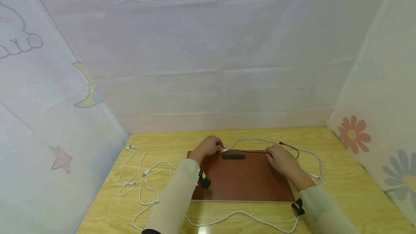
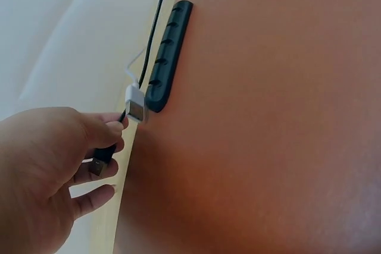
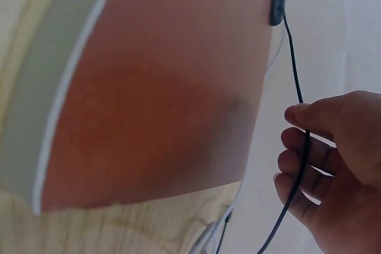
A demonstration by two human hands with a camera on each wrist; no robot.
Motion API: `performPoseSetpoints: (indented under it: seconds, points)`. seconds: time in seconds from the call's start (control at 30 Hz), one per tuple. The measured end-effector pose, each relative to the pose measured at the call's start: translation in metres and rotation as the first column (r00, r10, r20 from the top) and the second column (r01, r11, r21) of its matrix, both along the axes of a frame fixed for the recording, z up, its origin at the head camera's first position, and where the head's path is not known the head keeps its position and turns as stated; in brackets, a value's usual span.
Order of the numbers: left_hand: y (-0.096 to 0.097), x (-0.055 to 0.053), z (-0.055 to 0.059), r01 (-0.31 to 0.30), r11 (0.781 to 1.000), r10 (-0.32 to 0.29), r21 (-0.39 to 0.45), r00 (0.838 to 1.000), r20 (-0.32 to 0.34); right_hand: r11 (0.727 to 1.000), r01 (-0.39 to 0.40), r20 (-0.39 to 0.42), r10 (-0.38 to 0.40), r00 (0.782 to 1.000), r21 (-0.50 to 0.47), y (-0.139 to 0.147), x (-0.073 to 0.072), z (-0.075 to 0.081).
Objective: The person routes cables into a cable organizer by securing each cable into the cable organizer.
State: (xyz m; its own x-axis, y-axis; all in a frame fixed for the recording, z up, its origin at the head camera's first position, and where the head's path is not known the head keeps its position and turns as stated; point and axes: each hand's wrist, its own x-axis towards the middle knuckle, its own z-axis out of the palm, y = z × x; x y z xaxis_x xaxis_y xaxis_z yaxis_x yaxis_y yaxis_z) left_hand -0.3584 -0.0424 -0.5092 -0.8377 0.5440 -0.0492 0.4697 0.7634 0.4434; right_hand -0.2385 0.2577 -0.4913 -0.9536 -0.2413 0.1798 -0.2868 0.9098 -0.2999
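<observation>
My left hand (image 1: pixel 210 146) pinches a black USB cable (image 2: pixel 156 22) just behind its plug (image 2: pixel 102 160), at the far edge of a brown board (image 1: pixel 243 181). Farther along, my right hand (image 3: pixel 339 159) pinches the same cable between thumb and forefinger, and its tail runs down over the other fingers. Between the hands the black cable hangs nearly straight behind a black cable holder (image 2: pixel 170 57) with several slots, which sits on the board by its far edge. A white USB plug (image 2: pixel 136 102) is close to the left fingertips, overlapping the black cable in the left wrist view.
Tangled white cables (image 1: pixel 147 181) lie on the wooden table (image 1: pixel 156 140) left of the board. A white cable (image 1: pixel 320 161) loops behind and right of it, and another white cable (image 1: pixel 238 212) crosses in front. Patterned cloth walls (image 1: pixel 208 82) enclose the back and sides.
</observation>
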Motion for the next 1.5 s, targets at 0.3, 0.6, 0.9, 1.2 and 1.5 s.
performPoseSetpoints:
  seconds: [0.3, 0.6, 0.9, 1.2, 1.5]
  points:
    - [0.008, 0.003, 0.0, -0.072, 0.997, 0.071, -0.017, 0.997, -0.017, 0.998, 0.006, 0.05, -0.008, 0.999, 0.058, 0.003, -0.011, -0.01]
    - [0.013, 0.005, 0.0, -0.083, 0.996, 0.082, -0.025, 0.996, -0.037, 0.999, 0.007, 0.05, -0.01, 0.999, 0.05, 0.007, -0.015, -0.013]
    - [0.01, 0.003, 0.0, -0.009, 1.0, 0.009, -0.024, 1.0, -0.007, 1.0, -0.003, 0.077, 0.001, 0.997, 0.031, 0.007, -0.013, -0.011]
    - [-0.003, 0.006, 0.004, 0.049, 0.999, -0.049, -0.013, 0.999, 0.014, 1.0, -0.015, 0.04, 0.016, 0.999, -0.009, 0.003, -0.008, -0.004]
    - [-0.012, 0.007, 0.007, 0.096, 0.995, -0.096, -0.028, 0.995, 0.005, 0.994, -0.058, -0.016, 0.057, 0.998, -0.094, -0.004, -0.006, 0.007]
